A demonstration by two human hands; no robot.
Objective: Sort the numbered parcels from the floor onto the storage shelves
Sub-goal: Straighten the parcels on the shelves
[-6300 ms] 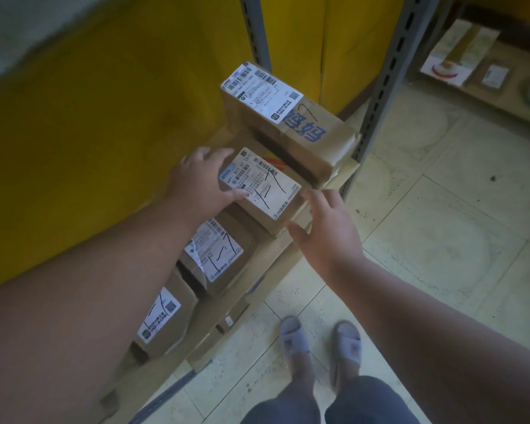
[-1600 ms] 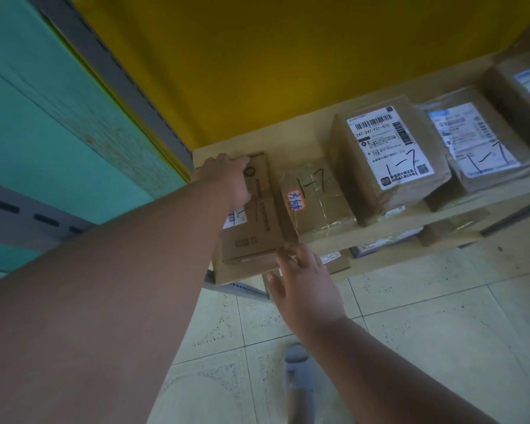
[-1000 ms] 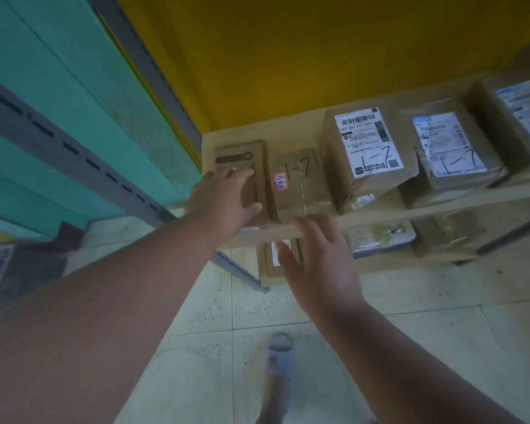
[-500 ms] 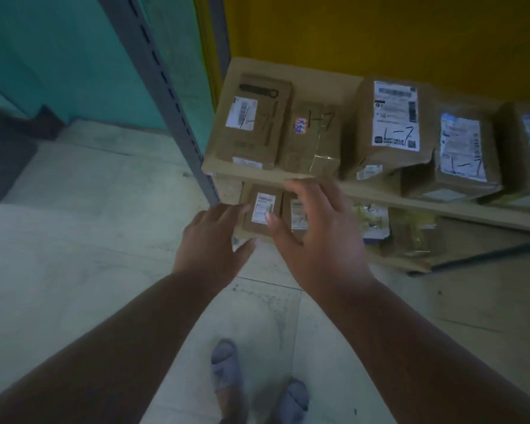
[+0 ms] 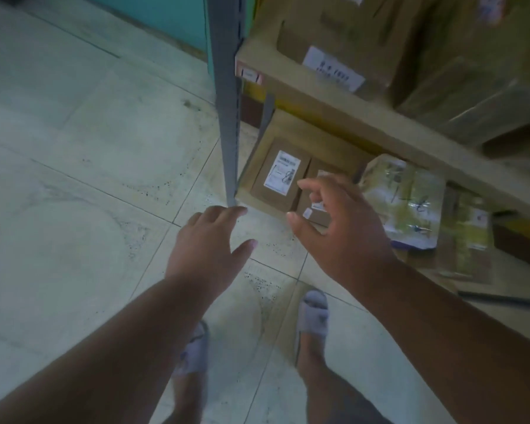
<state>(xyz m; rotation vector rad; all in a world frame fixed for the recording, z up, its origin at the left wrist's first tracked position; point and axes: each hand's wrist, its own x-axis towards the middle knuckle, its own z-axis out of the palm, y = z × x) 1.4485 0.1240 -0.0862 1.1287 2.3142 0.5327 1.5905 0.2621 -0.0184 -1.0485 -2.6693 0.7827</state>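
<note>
My left hand (image 5: 210, 243) hovers empty over the floor tiles, fingers spread, just below the foot of the grey shelf post (image 5: 225, 96). My right hand (image 5: 340, 231) is empty too, fingers loosely curled apart, in front of the bottom shelf (image 5: 266, 133). On that bottom shelf lies a small brown parcel (image 5: 276, 179) with a white label, a second brown parcel partly behind my right hand, and a shiny yellow-green bag parcel (image 5: 407, 203). On the upper shelf board (image 5: 343, 102) sits a larger brown parcel (image 5: 340, 41) with a white label.
Pale floor tiles (image 5: 83, 179) stretch to the left. A turquoise wall (image 5: 166, 13) stands behind the post. My feet in grey slippers (image 5: 314, 313) stand close to the shelf. More brown parcels (image 5: 471, 71), blurred, fill the upper shelf at right.
The view has swung down and left, away from the upper shelf. Both hands have drawn back from the parcels and now hang empty near the bottom shelf.
</note>
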